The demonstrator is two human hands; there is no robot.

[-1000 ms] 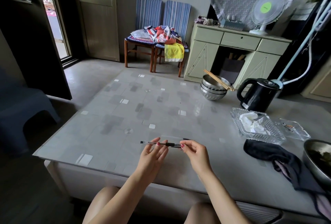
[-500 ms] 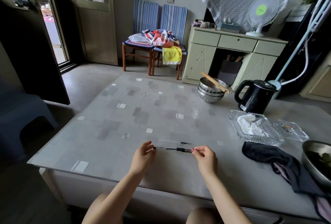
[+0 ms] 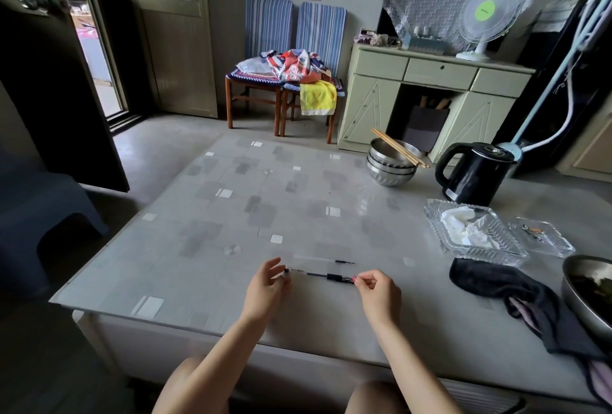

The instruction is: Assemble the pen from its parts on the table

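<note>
I hold a slim pen [image 3: 317, 274] level just above the grey glass-topped table [image 3: 205, 248], near its front edge. The pen has a clear barrel and a black grip section toward its right end. My left hand [image 3: 267, 288] pinches the left end with thumb and fingertips. My right hand [image 3: 378, 291] pinches the right tip. A thin clear refill with a dark tip [image 3: 326, 260] lies on the table just behind the pen, apart from both hands.
Right of my hands lie a dark cloth [image 3: 516, 294], a glass tray with tissue [image 3: 433, 214] and a small glass dish [image 3: 540, 236]. A metal bowl [image 3: 587, 294] sits at the right edge. Stacked steel bowls with chopsticks [image 3: 392, 166] and a black kettle [image 3: 473, 175] stand farther back.
My hands have slid apart along the pen, from close together at its middle to one at each end. The pen stays level; the refill on the table has not moved.
</note>
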